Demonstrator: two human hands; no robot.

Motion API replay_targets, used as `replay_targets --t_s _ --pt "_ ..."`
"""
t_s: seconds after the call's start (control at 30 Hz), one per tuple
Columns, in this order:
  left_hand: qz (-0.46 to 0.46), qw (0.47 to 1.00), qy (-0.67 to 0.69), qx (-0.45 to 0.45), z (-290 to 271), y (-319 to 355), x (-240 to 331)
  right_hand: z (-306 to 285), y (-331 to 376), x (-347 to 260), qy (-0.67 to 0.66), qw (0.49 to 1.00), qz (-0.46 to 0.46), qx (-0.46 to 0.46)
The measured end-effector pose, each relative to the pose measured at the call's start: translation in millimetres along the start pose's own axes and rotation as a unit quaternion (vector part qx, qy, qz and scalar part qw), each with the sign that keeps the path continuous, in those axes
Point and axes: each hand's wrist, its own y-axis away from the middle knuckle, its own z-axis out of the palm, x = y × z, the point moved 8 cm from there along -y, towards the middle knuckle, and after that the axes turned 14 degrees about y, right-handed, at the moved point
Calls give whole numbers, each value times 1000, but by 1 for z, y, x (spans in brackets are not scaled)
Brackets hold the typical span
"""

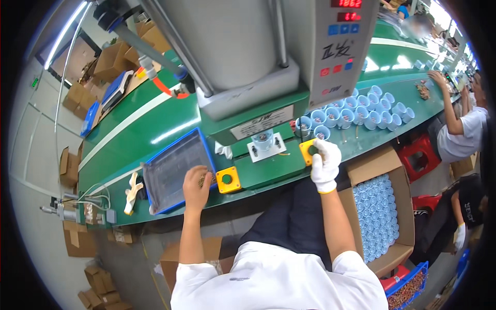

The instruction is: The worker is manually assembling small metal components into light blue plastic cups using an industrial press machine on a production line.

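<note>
Around the green workbench (135, 146) bearing blue cups (346, 117) stand brown cartons (374, 165).

A factory workshop with an assembly line: a long green bench (124, 160) curves across the room, carrying a large press machine (232, 46) with a digital control panel (336, 67) and two yellow push-button boxes (228, 180). Light-blue cups (351, 111) crowd the bench in a batch, and an open carton (374, 164) on the right is packed with more. Further along, a co-worker (462, 129) sits at the same bench; cardboard boxes (111, 62) pile up behind.
</note>
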Motion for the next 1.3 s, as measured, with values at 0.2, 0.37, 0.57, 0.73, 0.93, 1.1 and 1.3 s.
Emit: replay_targets --t_s 0.2,0.37,0.57,0.73,0.93,1.1,1.3 --pt "-115 991 -58 -35 -19 17 -37 10 11 -2 3 1000 3 -21" --pt "-144 972 -63 -174 18 -11 -35 -10 10 4 10 1000 11 -6" --pt "-140 984 -5 -114 -2 7 -65 1 9 -15 51 998 2 34" --pt "-210 968 106 -88 10 2 -63 -15 -15 -25 41 998 40 24" --pt "-176 971 151 -61 10 7 -89 -7 -70 -107 -4 997 69 31" --pt "-175 973 140 -60 7 5 -81 38 -75 -126 -86 991 90 -56" --pt "-152 979 123 -58 12 3 -73 58 -80 -127 -107 988 87 -71"
